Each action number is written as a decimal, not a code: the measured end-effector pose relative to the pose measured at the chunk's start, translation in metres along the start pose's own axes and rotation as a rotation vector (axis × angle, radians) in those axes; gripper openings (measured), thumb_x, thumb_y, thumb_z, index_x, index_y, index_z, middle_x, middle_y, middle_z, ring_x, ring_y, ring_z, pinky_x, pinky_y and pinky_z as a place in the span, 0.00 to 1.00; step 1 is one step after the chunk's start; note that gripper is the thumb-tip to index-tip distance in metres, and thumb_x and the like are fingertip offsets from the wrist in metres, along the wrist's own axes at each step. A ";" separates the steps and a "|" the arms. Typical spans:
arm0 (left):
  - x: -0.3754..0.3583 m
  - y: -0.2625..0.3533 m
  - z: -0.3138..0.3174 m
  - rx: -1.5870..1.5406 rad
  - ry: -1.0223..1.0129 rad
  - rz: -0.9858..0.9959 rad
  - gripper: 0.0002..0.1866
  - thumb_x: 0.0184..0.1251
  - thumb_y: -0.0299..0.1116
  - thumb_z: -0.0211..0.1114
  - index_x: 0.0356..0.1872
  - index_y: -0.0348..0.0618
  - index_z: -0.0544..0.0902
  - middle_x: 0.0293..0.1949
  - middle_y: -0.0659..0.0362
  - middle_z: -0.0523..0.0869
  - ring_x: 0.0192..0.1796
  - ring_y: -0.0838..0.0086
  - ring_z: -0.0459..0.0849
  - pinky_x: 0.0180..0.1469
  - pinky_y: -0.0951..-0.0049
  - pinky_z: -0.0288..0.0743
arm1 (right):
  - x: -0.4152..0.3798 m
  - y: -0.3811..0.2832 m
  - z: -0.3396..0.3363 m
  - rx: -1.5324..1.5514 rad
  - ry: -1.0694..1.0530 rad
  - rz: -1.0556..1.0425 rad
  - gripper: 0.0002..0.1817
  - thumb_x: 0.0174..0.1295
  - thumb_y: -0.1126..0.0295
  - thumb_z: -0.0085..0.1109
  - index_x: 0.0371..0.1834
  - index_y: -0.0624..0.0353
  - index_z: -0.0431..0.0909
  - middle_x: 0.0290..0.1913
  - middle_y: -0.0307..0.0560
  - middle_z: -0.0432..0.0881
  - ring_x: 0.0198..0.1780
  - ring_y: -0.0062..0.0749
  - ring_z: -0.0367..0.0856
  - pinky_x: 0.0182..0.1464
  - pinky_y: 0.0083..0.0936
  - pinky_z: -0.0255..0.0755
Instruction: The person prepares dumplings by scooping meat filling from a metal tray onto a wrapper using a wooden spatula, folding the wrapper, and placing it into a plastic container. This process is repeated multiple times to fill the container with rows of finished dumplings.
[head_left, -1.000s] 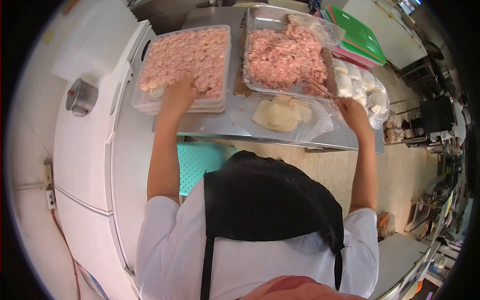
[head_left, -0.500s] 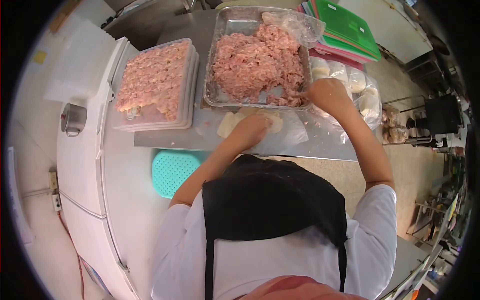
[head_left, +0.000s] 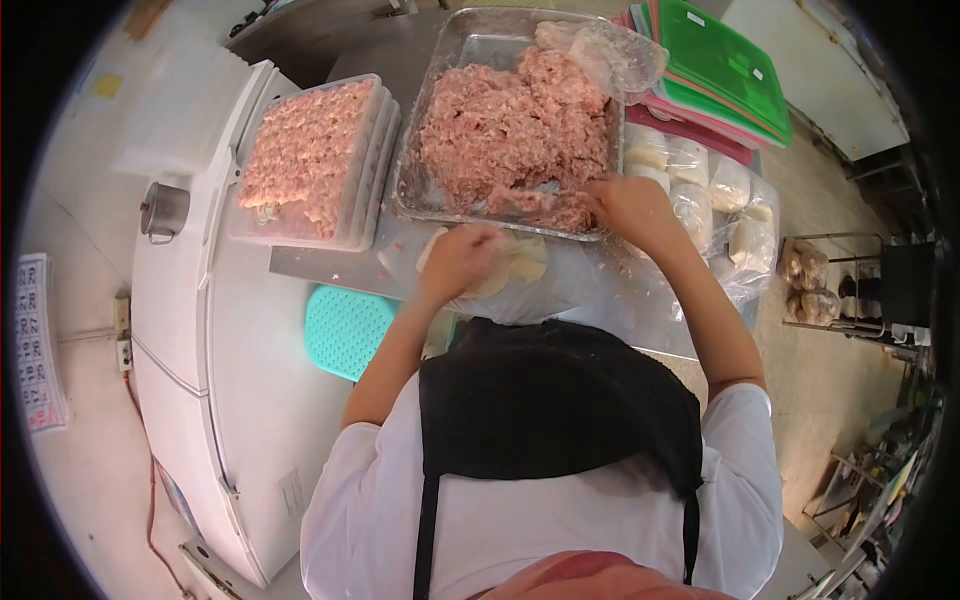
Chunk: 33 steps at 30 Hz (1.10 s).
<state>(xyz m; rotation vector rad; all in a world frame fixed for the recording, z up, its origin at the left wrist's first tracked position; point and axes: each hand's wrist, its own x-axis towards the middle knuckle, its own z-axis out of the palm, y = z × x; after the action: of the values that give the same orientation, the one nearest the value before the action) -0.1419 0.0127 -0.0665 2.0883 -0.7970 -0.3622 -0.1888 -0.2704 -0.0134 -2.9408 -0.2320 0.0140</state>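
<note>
My right hand (head_left: pixel 628 212) is closed at the near right corner of a metal tray (head_left: pixel 403 190) heaped with raw minced meat (head_left: pixel 500 125). Its fingers are at the edge of the meat, and what they grip is hidden. Over the near edge of the table, my left hand (head_left: pixel 458 262) is smeared by motion, so its fingers do not show clearly. Beneath and beside it lie thin pale dough wrappers (head_left: pixel 522 260), on a sheet of clear plastic (head_left: pixel 560 285).
Stacked clear boxes (head_left: pixel 372 190) at the left hold rows of meat-filled pieces (head_left: pixel 305 145). Bagged stacks of round white wrappers (head_left: pixel 692 205) lie to the right, below green and pink lids (head_left: pixel 715 60). A turquoise perforated stool (head_left: pixel 345 325) stands under the table's left edge.
My left hand has moved left and slightly up across the wrappers. My right hand has shifted a little left and nearer to me, along the tray's near edge. The view has shifted slightly.
</note>
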 end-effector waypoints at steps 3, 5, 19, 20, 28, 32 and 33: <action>-0.001 -0.022 -0.018 -0.507 0.203 -0.297 0.13 0.70 0.37 0.58 0.48 0.41 0.78 0.44 0.57 0.83 0.48 0.67 0.81 0.48 0.65 0.77 | 0.017 -0.004 0.024 -0.062 -0.051 -0.075 0.13 0.61 0.62 0.52 0.25 0.57 0.79 0.27 0.54 0.81 0.34 0.47 0.82 0.35 0.43 0.74; 0.000 -0.026 -0.028 -0.896 0.320 -0.334 0.15 0.71 0.36 0.57 0.53 0.41 0.75 0.47 0.55 0.82 0.50 0.66 0.82 0.51 0.64 0.78 | 0.015 -0.018 0.056 0.017 0.076 -0.250 0.13 0.60 0.62 0.51 0.25 0.57 0.79 0.28 0.55 0.82 0.34 0.47 0.83 0.35 0.43 0.75; 0.019 -0.012 -0.125 -1.238 0.597 -0.132 0.20 0.74 0.31 0.48 0.60 0.27 0.65 0.54 0.35 0.77 0.55 0.46 0.80 0.58 0.54 0.76 | 0.048 -0.074 0.048 0.017 0.092 -0.144 0.10 0.53 0.69 0.51 0.24 0.61 0.81 0.28 0.56 0.82 0.32 0.50 0.83 0.33 0.43 0.75; 0.021 -0.016 -0.127 -1.244 0.627 -0.126 0.19 0.74 0.30 0.48 0.59 0.27 0.65 0.53 0.35 0.77 0.55 0.47 0.80 0.58 0.55 0.77 | 0.049 -0.088 0.055 0.046 0.124 -0.155 0.09 0.52 0.70 0.51 0.23 0.61 0.81 0.27 0.56 0.82 0.32 0.50 0.83 0.33 0.43 0.75; 0.052 -0.038 -0.144 -1.116 0.526 -0.146 0.17 0.75 0.31 0.48 0.57 0.29 0.67 0.54 0.40 0.78 0.55 0.53 0.80 0.56 0.58 0.78 | 0.055 -0.095 0.026 0.520 0.062 0.110 0.19 0.63 0.58 0.54 0.30 0.66 0.82 0.25 0.59 0.81 0.31 0.50 0.82 0.35 0.40 0.74; 0.075 -0.034 -0.124 -1.542 0.331 -0.264 0.17 0.75 0.32 0.47 0.58 0.31 0.67 0.57 0.44 0.75 0.60 0.55 0.76 0.61 0.54 0.74 | 0.042 -0.092 0.016 0.891 0.219 0.412 0.17 0.66 0.58 0.56 0.40 0.63 0.83 0.26 0.57 0.80 0.30 0.46 0.81 0.36 0.35 0.73; 0.079 -0.026 -0.116 -1.600 0.294 -0.288 0.18 0.75 0.32 0.46 0.59 0.31 0.67 0.57 0.45 0.75 0.60 0.55 0.76 0.62 0.54 0.73 | 0.042 -0.091 0.017 0.997 0.238 0.483 0.16 0.66 0.60 0.56 0.42 0.62 0.83 0.27 0.57 0.80 0.31 0.46 0.80 0.37 0.34 0.73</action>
<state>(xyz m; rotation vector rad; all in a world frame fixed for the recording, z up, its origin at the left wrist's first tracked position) -0.0126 0.0436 -0.0157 0.6682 0.1026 -0.5583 -0.1620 -0.1729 -0.0126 -1.9132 0.4105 -0.1157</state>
